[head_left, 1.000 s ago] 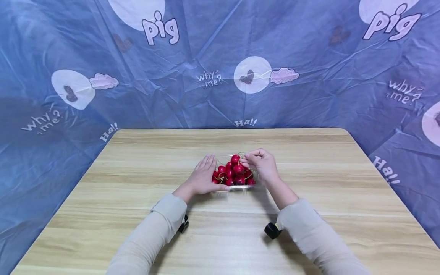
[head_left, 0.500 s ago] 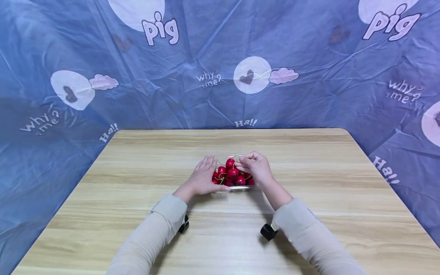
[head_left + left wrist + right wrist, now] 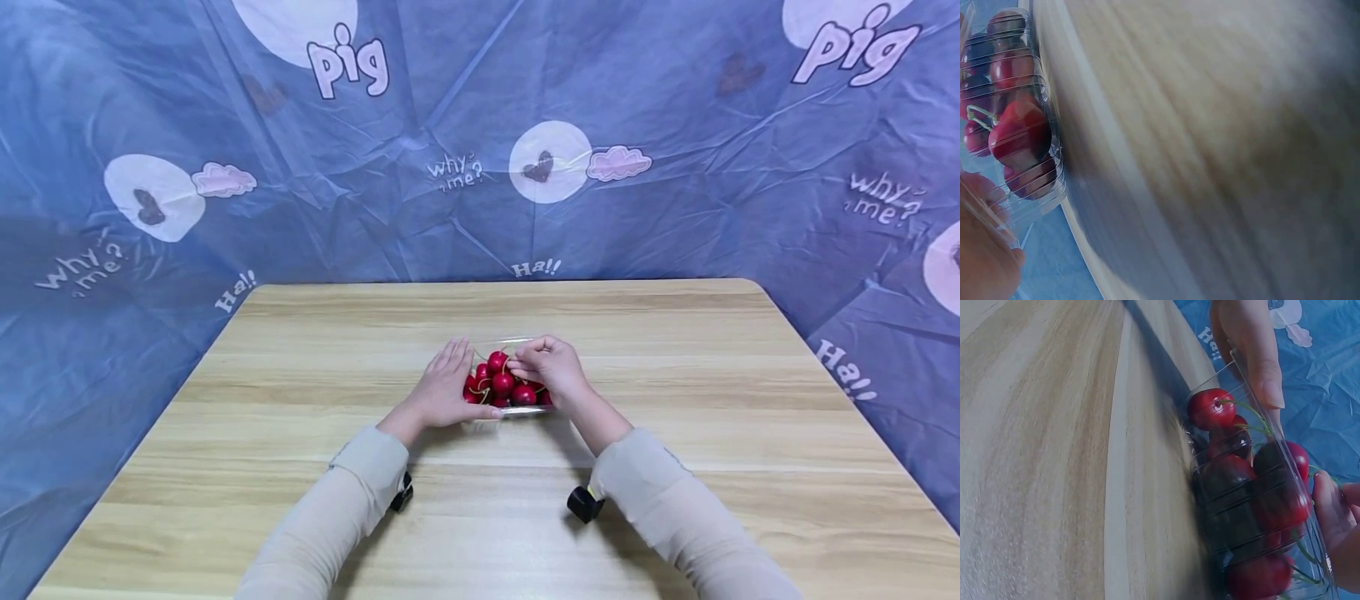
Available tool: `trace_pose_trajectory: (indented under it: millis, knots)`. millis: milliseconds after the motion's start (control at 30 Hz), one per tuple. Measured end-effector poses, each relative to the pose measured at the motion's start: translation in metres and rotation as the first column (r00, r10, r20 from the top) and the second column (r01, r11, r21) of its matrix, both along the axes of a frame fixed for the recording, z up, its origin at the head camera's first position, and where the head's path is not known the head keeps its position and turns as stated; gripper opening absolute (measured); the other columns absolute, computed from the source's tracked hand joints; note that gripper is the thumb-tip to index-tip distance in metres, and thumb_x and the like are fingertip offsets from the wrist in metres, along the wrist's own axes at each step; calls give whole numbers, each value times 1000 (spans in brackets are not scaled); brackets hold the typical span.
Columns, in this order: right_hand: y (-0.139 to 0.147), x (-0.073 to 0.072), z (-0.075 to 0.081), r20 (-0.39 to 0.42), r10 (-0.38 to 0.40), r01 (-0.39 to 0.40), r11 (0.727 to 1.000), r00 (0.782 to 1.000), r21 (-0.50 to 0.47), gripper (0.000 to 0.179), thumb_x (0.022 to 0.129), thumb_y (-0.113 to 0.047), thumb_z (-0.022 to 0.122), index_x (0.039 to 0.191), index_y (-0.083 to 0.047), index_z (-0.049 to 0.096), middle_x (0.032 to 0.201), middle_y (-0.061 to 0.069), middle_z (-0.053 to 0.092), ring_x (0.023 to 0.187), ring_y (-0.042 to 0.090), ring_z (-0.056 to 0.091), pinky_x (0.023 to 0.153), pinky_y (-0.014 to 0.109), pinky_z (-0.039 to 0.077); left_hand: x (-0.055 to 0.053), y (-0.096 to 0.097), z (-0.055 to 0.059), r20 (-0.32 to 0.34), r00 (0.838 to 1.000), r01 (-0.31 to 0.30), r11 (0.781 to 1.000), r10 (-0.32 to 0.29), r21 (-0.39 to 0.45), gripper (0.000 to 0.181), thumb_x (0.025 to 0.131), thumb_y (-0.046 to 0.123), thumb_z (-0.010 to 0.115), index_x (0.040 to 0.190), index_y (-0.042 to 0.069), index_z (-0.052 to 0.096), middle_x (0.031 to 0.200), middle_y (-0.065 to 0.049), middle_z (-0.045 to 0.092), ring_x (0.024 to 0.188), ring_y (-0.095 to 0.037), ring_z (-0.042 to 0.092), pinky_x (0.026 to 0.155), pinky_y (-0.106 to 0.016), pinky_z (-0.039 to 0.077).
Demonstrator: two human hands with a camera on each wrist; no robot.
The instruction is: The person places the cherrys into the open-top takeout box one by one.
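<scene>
A clear plastic box (image 3: 528, 410) full of red cherries (image 3: 523, 394) stands on the wooden table, its ridged wall close up in both wrist views. Around the box's left end lies my left hand (image 3: 438, 390); the fingers extend straight along that end and the thumb rests along the near side. Over the right part of the box, my right hand (image 3: 557, 368) pinches thin green stems between thumb and fingertips. Two cherries, an upper one (image 3: 497, 362) and a lower one (image 3: 502, 384), sit on the pile just left of those fingertips. Cherries beneath the right hand are partly hidden.
The light wooden table (image 3: 480, 517) extends around the box on every side. A blue printed cloth (image 3: 390, 225) hangs behind and beside it. Black wrist cameras sit under both sleeves, the right one (image 3: 585, 504) just above the tabletop.
My right hand has shifted left and slightly nearer, and the two cherries beside its fingertips have moved left and down with it. My left hand and the box have stayed put.
</scene>
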State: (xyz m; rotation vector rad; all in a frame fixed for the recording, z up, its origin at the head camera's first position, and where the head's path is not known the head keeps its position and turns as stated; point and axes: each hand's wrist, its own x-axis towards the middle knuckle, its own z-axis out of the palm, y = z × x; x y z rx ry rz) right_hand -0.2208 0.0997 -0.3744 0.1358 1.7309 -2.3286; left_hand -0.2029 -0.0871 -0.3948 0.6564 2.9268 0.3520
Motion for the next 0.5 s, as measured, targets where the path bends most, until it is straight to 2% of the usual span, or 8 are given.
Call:
trace_pose_trajectory:
  millis: [167,333,500]
  knots:
    - [-2,-1,-1,4,-4,4,998,1000,65,14,81,10,49,93,15,45,79,17,57,64,17,62,65,27,51,0,-1,0,-9,1000,2,1000,-2,-2,110,65,76,41,136,-2,11,143,-15,1,129,-27,-3,103,-36,-1]
    - [-3,-3,0,10,-15,14,994,1000,110,9,80,11,51,88,12,47,70,16,61,61,18,62,62,28,51,0,-1,0,-15,1000,4,1000,-4,-8,111,64,77,39,136,-2,11,142,-16,1,129,-28,-2,103,-36,-1]
    - [-3,-6,0,30,-38,33,987,999,157,7,79,12,51,85,9,50,69,17,61,59,17,62,61,28,51,-1,-1,-1,-14,1000,3,1000,-3,-2,112,64,78,38,136,-2,10,142,-16,1,129,-28,-2,103,-36,-1]
